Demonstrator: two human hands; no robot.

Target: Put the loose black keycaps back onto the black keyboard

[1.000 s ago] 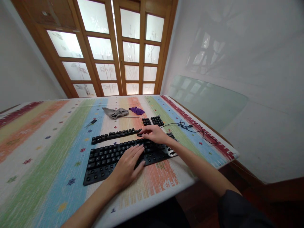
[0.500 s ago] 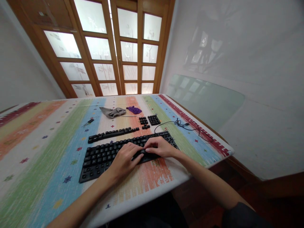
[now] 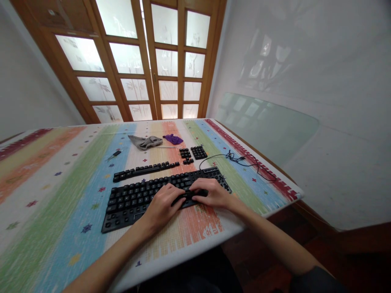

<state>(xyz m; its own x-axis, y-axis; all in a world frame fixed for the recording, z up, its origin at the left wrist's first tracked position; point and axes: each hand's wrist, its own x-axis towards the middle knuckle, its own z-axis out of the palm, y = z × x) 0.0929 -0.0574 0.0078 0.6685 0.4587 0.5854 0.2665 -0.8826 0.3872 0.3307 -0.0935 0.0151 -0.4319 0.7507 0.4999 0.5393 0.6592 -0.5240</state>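
A black keyboard (image 3: 131, 195) lies at an angle in front of me, with caps on many keys and bare switches along its near row and right end. My left hand (image 3: 163, 203) is bent over its near edge, thumb and index finger at the left end of a dark keycap (image 3: 188, 195). From the other side, my right hand (image 3: 212, 193) pinches the keycap between thumb and fingers, low over the keyboard's near right part. The fingertips partly hide the keycap, and I cannot tell whether it touches the switches.
Behind the keyboard lie a row of loose keycaps (image 3: 146, 169), a small cluster (image 3: 188, 161) and a keypad block of keycaps (image 3: 198, 152). Farther off are a grey cloth (image 3: 145, 142), a purple cloth (image 3: 173, 139) and a small tool (image 3: 114, 154). A cable (image 3: 235, 157) trails right.
My right hand has come from the loose keycaps toward me and down to the keyboard, bringing a keycap. My left hand's fingers have curled in from lying flat to meet it.
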